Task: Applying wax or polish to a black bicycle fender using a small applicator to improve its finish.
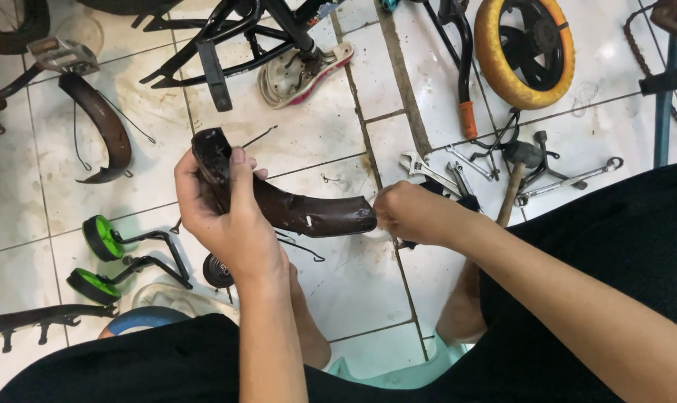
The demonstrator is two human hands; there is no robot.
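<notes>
Left hand (230,213) clamped around one end of dark curved fender (309,213), held above tiled floor (331,127). Right hand (413,216) closed in a fist at fender's other end. Nearby on floor: wrenches (428,170), hammer (518,175), green training wheels (100,257), second fender (103,123).

Bare white tiled floor (309,134) lies beyond the hands; steel spanners (428,168) and a wooden-handled hammer (519,168) crowd the right.
</notes>
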